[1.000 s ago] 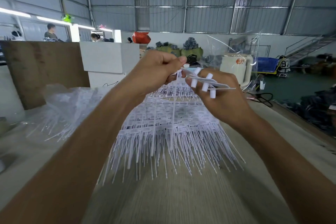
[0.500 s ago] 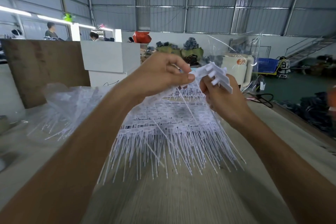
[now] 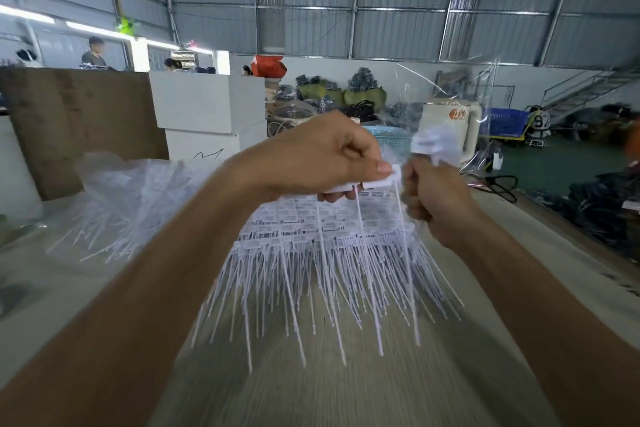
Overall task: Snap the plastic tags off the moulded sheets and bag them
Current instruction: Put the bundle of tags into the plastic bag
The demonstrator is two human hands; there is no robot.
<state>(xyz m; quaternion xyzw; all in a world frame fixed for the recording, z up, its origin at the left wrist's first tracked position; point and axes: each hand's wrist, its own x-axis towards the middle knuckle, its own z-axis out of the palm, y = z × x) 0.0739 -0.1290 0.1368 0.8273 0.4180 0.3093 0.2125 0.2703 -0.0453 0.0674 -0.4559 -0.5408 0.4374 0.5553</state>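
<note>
Above the tag pile (image 3: 332, 253), left hand (image 3: 322, 159) pinches tags (image 3: 360, 184); right hand (image 3: 433, 198) apparently clutches a blurred bunch (image 3: 436, 146).

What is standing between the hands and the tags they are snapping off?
Nothing visible. The left hand already pinches a row of white tags, and the right hand grips a bunch of the moulded plastic. The pile of tag sheets lies below both hands on the table.

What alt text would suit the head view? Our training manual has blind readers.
Over a table, a person's left hand pinches a strip of white plastic tags while the right hand grips a white bunch of snapped-off plastic. Below lies a pile of tag sheets with long thin tails; a clear bag of tags sits to the left.
</note>
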